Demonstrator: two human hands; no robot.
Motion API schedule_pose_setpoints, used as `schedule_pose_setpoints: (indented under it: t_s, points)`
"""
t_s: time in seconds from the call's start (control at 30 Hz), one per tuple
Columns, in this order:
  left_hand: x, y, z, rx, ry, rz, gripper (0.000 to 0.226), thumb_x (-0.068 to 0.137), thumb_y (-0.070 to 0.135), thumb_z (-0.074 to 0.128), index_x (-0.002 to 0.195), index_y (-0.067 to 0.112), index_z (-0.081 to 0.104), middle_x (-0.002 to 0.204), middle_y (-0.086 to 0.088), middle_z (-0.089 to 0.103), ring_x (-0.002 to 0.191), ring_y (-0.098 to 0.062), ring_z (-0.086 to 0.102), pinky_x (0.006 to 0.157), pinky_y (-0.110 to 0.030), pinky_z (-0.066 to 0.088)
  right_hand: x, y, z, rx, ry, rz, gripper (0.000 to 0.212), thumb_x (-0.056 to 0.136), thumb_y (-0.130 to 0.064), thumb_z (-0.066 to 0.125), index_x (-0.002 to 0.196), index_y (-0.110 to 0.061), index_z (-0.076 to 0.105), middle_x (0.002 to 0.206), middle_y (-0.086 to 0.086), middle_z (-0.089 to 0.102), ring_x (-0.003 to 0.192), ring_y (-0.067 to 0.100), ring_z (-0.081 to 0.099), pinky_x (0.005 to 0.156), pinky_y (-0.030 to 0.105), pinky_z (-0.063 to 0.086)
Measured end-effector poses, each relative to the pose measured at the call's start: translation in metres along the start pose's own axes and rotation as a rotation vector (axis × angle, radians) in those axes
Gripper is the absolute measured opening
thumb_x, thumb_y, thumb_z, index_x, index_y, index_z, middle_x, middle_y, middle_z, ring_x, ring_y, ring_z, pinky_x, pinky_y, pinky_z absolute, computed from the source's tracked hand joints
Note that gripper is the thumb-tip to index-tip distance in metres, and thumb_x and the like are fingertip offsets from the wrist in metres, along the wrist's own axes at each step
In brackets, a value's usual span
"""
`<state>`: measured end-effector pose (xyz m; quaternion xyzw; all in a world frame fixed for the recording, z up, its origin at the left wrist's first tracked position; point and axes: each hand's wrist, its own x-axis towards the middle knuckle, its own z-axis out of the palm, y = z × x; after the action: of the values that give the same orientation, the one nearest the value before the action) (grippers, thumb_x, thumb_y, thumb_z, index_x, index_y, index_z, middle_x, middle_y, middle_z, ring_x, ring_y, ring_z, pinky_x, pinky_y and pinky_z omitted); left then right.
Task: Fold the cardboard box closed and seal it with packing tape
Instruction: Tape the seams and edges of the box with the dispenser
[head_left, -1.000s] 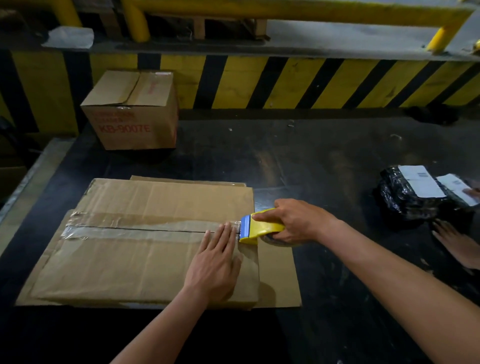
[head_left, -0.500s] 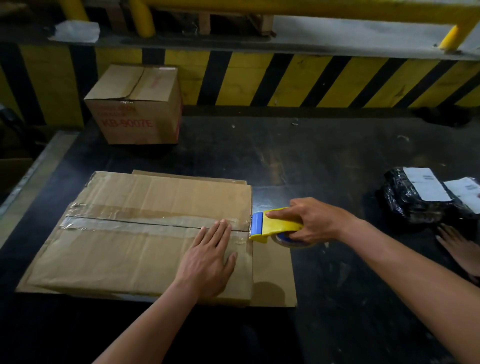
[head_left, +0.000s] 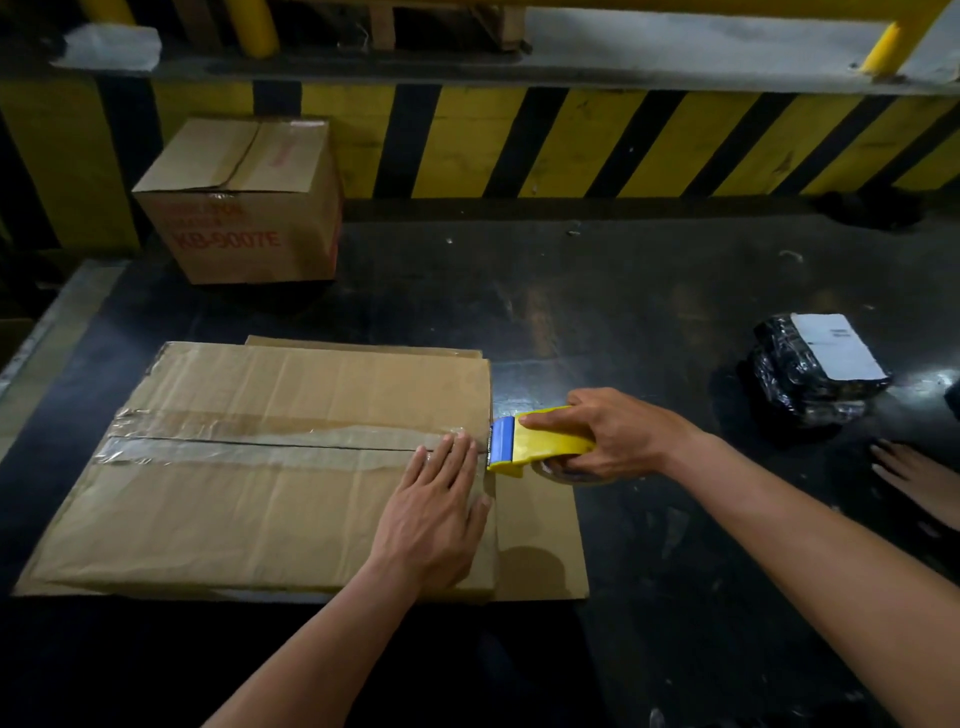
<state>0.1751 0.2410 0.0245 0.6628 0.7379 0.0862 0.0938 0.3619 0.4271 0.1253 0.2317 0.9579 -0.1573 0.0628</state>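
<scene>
A flat brown cardboard box (head_left: 270, 483) lies on the dark table with its flaps closed. A strip of clear packing tape (head_left: 249, 444) runs along the centre seam from the left edge to the right edge. My left hand (head_left: 436, 509) lies flat on the box's right end, fingers straight, pressing the tape down. My right hand (head_left: 608, 434) grips a yellow tape dispenser (head_left: 540, 441) with a blue blade guard, just off the box's right edge. The tape roll is mostly hidden under my right hand.
A loose cardboard sheet (head_left: 540, 545) lies under the box. A taller printed carton (head_left: 244, 202) stands at the back left. A black wrapped parcel (head_left: 815, 369) with a white label sits at the right, another person's hand (head_left: 919, 467) near it. A striped barrier (head_left: 571, 140) lines the back.
The dispenser has moved slightly right, past the box's right edge. My left hand has stayed flat on the right end of the box.
</scene>
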Motion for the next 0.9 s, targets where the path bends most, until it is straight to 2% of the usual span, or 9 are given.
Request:
schedule_pose_setpoints:
  t_s: [0.2, 0.47, 0.63, 0.77, 0.9]
  points:
    - [0.0, 0.002, -0.002, -0.01, -0.002, -0.011, 0.07, 0.102, 0.052, 0.018, 0.164, 0.021, 0.007, 0.171, 0.001, 0.001, 0.157, -0.013, -0.007, 0.126, -0.037, -0.007, 0.0, 0.005, -0.003, -0.01, -0.037, -0.011, 0.063, 0.085, -0.059, 0.062, 0.143, -0.052, 0.039, 0.086, -0.016, 0.039, 0.076, 0.005, 0.041, 0.066, 0.024, 0.032]
    - [0.002, 0.003, -0.002, -0.003, -0.01, -0.018, 0.068, 0.1, 0.051, 0.018, 0.164, 0.029, 0.006, 0.172, 0.0, 0.004, 0.158, -0.015, -0.004, 0.127, -0.04, -0.003, -0.007, 0.014, 0.003, 0.011, -0.013, -0.002, 0.062, 0.084, -0.058, 0.064, 0.141, -0.058, 0.038, 0.084, -0.014, 0.041, 0.077, 0.0, 0.042, 0.067, 0.024, 0.03]
    - [0.001, 0.004, -0.002, 0.004, -0.012, -0.021, 0.069, 0.1, 0.051, 0.015, 0.164, 0.029, 0.004, 0.171, 0.0, 0.002, 0.158, -0.014, -0.006, 0.127, -0.04, -0.004, -0.012, 0.017, 0.005, 0.023, -0.015, 0.007, 0.063, 0.085, -0.059, 0.063, 0.141, -0.059, 0.036, 0.086, -0.013, 0.042, 0.079, 0.0, 0.041, 0.065, 0.017, 0.031]
    - [0.002, 0.003, -0.003, -0.002, 0.012, -0.02, 0.068, 0.1, 0.05, 0.02, 0.163, 0.028, 0.008, 0.171, 0.0, 0.005, 0.157, -0.013, -0.004, 0.126, -0.037, -0.007, -0.011, 0.021, 0.005, 0.019, -0.054, -0.001, 0.065, 0.085, -0.06, 0.06, 0.143, -0.06, 0.031, 0.088, -0.015, 0.041, 0.08, 0.001, 0.041, 0.067, 0.02, 0.032]
    - [0.002, 0.004, -0.002, -0.01, 0.034, -0.018, 0.067, 0.101, 0.049, 0.024, 0.164, 0.028, 0.011, 0.171, 0.0, 0.006, 0.157, -0.011, -0.005, 0.125, -0.034, -0.011, -0.018, 0.035, -0.001, 0.032, -0.035, 0.027, 0.063, 0.079, -0.066, 0.058, 0.137, -0.064, 0.036, 0.086, -0.015, 0.042, 0.081, 0.0, 0.043, 0.068, 0.024, 0.032]
